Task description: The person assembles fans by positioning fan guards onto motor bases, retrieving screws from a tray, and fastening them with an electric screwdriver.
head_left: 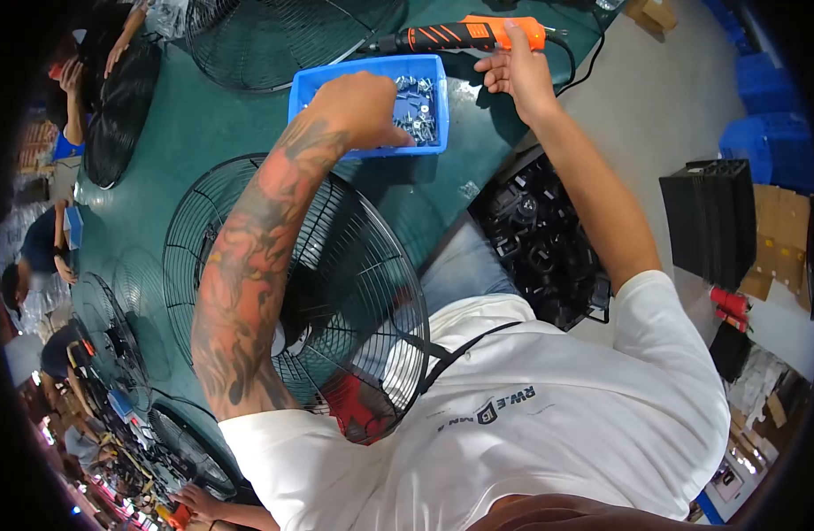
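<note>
My left hand [358,104] reaches into a blue bin [367,153] of small metal screws [416,104]. Its thumb is low at the bin's right side; the other fingers are mostly hidden. At the top right, my right hand [518,78] rests one digit on the orange end of a black and orange power screwdriver [460,35], its other fingers loosely bent and apart from the tool. The screwdriver lies beyond the bin, tip to the left. Under my left forearm stands a round black wire fan guard [363,257], close to my body.
Another fan guard [248,44] lies on the green table [124,212] at the top. A crate of black parts [540,239] is below my right forearm. Other people's hands [68,75] and arms are along the left. Cartons [779,230] and a black box [708,221] stand right.
</note>
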Tool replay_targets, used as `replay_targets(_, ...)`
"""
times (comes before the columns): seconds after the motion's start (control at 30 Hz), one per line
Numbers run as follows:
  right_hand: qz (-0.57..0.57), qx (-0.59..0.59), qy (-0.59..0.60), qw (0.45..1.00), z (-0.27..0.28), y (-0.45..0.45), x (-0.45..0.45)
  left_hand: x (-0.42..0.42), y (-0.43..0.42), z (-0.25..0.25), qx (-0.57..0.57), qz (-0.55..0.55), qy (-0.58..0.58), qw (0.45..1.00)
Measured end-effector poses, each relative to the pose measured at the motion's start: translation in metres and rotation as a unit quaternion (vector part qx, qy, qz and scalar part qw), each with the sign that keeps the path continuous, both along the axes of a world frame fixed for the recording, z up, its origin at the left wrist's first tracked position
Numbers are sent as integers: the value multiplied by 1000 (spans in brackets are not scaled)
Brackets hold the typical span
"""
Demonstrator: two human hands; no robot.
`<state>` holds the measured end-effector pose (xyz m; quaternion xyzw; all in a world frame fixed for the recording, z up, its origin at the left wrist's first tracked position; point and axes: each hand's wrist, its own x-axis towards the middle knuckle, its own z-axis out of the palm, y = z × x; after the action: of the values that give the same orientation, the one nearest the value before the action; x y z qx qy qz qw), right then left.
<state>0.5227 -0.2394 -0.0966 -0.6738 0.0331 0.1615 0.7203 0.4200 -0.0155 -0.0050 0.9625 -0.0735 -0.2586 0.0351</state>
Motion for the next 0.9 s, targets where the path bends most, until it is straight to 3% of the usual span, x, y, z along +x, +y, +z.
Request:
replay_targets(0.23, -20, 12, -84, 996, -15, 3, -10, 3, -18, -29, -2, -6, -33, 999)
replay_targets(0.4, -15, 37, -122, 992, -18, 3, -13, -3, -9, -35, -94, -41, -87, 991)
replay_targets(0.57, -10, 48, -123, 991, -25, 2, -12, 1, 26, -30, -198, -20, -46, 979)
replay_targets(0.67, -5, 56, -122, 991, -24, 2, -12, 8, 51, -27, -416, 172, 141, 882)
replay_targets(0.7, -5, 52, -125, 991, -23, 2, -13, 8, 57, -23, -415, 174, 142, 882)
replay_targets(0.77, -7, 54, -125, 991, -24, 2, -13, 7, 64, -13, -500, 236, 146, 820)
replay_targets(0.83, -8, 56, -125, 991, -22, 2, -14, 4, 69, -7, -507, 246, 150, 813)
replay_targets(0.9, -11, 49, -133, 990, -17, 2, -16, 0, 72, -2, -590, 265, 151, 748)
